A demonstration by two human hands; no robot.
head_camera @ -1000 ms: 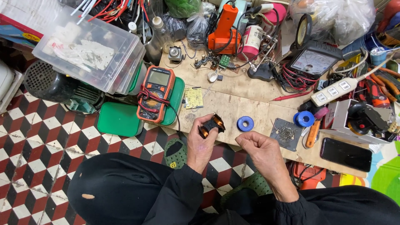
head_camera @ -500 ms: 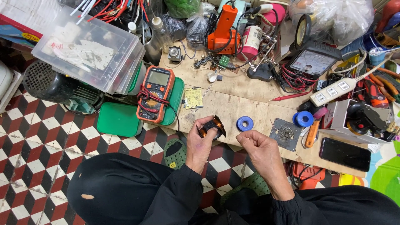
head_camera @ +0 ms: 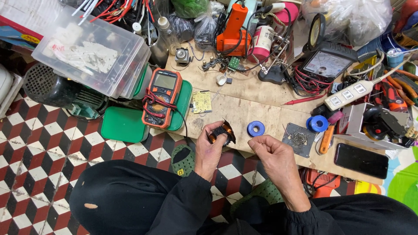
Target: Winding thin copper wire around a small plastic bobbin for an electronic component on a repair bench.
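Observation:
My left hand (head_camera: 210, 150) grips a small black part wound with copper wire (head_camera: 221, 132), held just above the near edge of the low wooden board (head_camera: 244, 109). My right hand (head_camera: 272, 156) hovers to its right with thumb and fingertips pinched together; anything between them is too thin to see. A blue tape roll (head_camera: 255, 128) lies on the board just beyond my right hand. Both black sleeves and my knees fill the bottom of the view.
An orange multimeter (head_camera: 162, 98) rests on a green box at left, beside a clear plastic bin (head_camera: 91, 54). A small circuit board (head_camera: 201, 102), a grey metal plate (head_camera: 298, 139), a second blue roll (head_camera: 317, 123), a phone (head_camera: 361, 160), a power strip (head_camera: 348, 95) and an analog meter (head_camera: 327, 63) crowd the board.
My left hand has turned the copper-wound part slightly. My right hand has drawn a little toward me with its fingertips pinched.

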